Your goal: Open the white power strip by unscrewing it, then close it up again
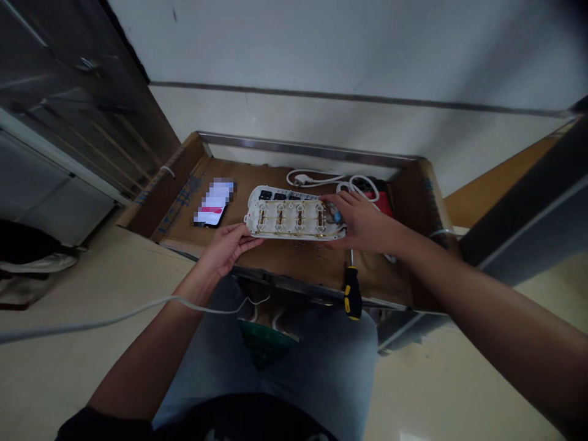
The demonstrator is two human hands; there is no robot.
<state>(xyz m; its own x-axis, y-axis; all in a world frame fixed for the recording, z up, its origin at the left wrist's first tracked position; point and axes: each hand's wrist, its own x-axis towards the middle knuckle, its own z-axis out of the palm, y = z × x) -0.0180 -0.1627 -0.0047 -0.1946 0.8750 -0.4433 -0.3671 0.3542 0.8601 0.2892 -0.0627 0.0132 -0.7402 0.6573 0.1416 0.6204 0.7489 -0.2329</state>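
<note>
Between my two hands is the opened half of a white power strip point(289, 219), its inside with brass contact strips facing up. My left hand point(229, 246) grips its left end, thumb near the edge and fingers underneath. At the right end, my right hand point(361, 222) is wrapped round it, partly covering some wiring and a small blue part. Just behind lies the other white half, the socket cover point(255, 195), with black outlets, partly hidden by the held half. Below my right hand, a black and yellow screwdriver point(353, 294) sticks out over the tray's front edge.
The cardboard-lined tray point(184, 236) has raised sides. A phone point(214, 203) lies on its left. At the back is a coiled white cable with a plug point(303, 180), beside a red and black object point(382, 199). Small screws point(320, 256) lie near the front.
</note>
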